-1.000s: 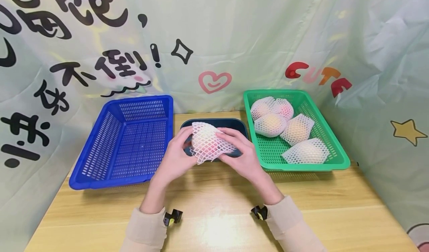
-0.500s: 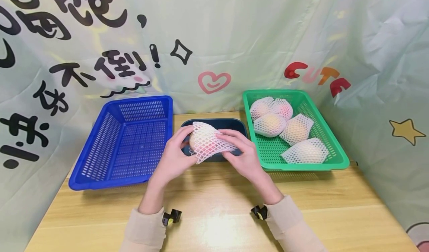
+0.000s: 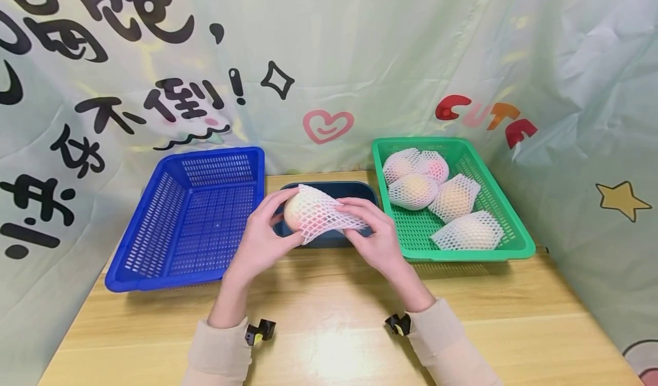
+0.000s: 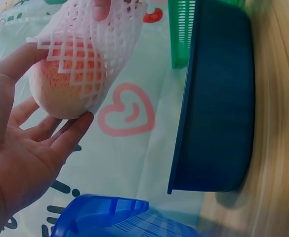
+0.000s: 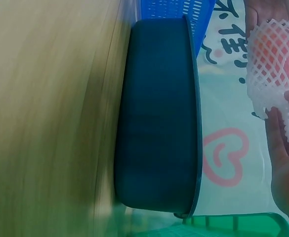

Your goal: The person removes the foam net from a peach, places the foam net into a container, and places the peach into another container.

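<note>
A peach [image 3: 293, 211], cream with a red blush, sits partly inside a white foam net sleeve [image 3: 329, 214], its bare end out on the left. My left hand [image 3: 263, 232] grips that bare end, thumb below and fingers above. At the other end, my right hand [image 3: 377, 234] pinches the loose part of the net between thumb and fingers. In the left wrist view the peach [image 4: 60, 94] shows speckled red under the mesh. Both hands hold it above a dark blue tub [image 3: 336, 241], whose inside is mostly hidden behind them.
To the left stands a blue basket [image 3: 115, 280] with nothing seen in it. On the right, a green basket [image 3: 462, 256] holds several net-wrapped fruits [image 3: 413, 192]. All rest on a wooden table [image 3: 329, 317] before a printed cloth backdrop [image 3: 329, 43].
My left hand has drawn the peach leftward, so more of its bare end shows out of the net. The right hand keeps its hold on the net with little movement.
</note>
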A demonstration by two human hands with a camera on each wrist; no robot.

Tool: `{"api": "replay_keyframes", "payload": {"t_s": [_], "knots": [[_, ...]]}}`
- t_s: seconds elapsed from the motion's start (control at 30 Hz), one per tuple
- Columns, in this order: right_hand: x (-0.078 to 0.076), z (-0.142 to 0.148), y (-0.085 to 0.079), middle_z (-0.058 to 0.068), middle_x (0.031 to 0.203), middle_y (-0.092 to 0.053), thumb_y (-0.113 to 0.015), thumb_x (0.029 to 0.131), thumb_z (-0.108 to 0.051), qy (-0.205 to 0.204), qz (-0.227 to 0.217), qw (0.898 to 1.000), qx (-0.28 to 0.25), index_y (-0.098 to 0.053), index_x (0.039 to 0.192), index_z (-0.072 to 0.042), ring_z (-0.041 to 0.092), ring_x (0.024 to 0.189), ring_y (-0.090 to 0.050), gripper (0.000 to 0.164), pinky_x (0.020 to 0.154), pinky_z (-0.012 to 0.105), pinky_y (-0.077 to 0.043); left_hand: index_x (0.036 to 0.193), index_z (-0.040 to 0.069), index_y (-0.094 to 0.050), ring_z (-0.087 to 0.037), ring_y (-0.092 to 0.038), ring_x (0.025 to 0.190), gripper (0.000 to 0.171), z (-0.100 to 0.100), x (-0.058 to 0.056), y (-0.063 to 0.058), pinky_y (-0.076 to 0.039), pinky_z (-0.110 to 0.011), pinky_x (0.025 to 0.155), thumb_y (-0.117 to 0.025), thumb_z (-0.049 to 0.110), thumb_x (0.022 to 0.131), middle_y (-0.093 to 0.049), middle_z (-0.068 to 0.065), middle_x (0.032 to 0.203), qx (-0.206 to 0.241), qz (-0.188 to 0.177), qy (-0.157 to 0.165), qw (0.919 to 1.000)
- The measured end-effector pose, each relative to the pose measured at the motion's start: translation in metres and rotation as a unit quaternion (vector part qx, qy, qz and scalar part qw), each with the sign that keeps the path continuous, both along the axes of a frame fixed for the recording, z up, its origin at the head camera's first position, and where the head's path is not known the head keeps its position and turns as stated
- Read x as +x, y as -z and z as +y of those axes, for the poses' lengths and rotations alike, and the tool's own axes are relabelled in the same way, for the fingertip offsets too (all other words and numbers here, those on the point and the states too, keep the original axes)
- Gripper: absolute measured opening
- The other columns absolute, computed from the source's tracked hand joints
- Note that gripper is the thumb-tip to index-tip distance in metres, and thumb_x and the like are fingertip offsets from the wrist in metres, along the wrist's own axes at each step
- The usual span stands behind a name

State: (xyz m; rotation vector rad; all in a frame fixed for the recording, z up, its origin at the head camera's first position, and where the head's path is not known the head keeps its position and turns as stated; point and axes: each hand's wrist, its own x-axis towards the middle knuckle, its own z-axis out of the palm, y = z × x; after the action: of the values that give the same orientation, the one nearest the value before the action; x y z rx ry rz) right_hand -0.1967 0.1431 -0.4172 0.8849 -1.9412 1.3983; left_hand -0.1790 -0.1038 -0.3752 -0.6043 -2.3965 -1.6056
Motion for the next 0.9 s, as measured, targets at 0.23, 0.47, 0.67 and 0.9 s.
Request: {"api": "replay_keyframes", "payload": {"t_s": [0.23, 0.47, 0.67, 0.9], "knots": [[-0.001, 0.001, 0.0, 0.015, 0.121, -0.072, -0.071, 0.081, 0.015, 0.002, 0.009, 1.0, -0.014, -0.076, 0.115, -0.004, 0.03, 0.114, -0.068, 0.039, 0.096, 0.023, -0.051, 0.147, 0.02, -0.058, -0.024, -0.055, 0.128, 0.077, -0.004, 0.0, -0.001, -0.053, -0.048, 0.102, -0.085, -0.004, 0.079, -0.055, -0.004, 0.143, 0.011, 0.01, -0.001, 0.9999], [0.0, 0.002, -0.001, 0.013, 0.121, -0.073, -0.069, 0.083, 0.014, 0.036, -0.009, 0.999, -0.014, -0.073, 0.12, -0.005, 0.028, 0.11, -0.069, 0.042, 0.094, 0.022, -0.051, 0.145, 0.017, -0.06, -0.022, -0.056, 0.125, 0.075, -0.007, -0.002, -0.001, -0.053, -0.045, 0.101, -0.09, 0.003, 0.078, -0.057, -0.003, 0.141, 0.022, 0.033, -0.016, 0.9991], [0.005, 0.0, -0.003, 0.009, 0.118, -0.073, -0.07, 0.092, 0.003, 0.084, -0.084, 0.993, -0.025, -0.068, 0.125, -0.008, 0.022, 0.102, -0.068, 0.035, 0.087, 0.022, -0.051, 0.142, 0.017, -0.062, -0.02, -0.056, 0.127, 0.075, -0.014, -0.001, 0.0, -0.051, -0.045, 0.098, -0.094, 0.013, 0.074, -0.058, -0.003, 0.141, -0.01, 0.114, -0.069, 0.991], [0.004, -0.006, -0.004, 0.013, 0.109, -0.069, -0.069, 0.097, -0.009, 0.129, -0.185, 0.973, -0.051, -0.067, 0.119, -0.004, 0.02, 0.096, -0.062, 0.022, 0.081, 0.027, -0.049, 0.139, 0.009, -0.061, -0.031, -0.053, 0.132, 0.077, -0.037, 0.003, 0.001, -0.047, -0.052, 0.103, -0.093, 0.01, 0.069, -0.058, -0.012, 0.14, -0.044, 0.189, -0.135, 0.9717]]}}
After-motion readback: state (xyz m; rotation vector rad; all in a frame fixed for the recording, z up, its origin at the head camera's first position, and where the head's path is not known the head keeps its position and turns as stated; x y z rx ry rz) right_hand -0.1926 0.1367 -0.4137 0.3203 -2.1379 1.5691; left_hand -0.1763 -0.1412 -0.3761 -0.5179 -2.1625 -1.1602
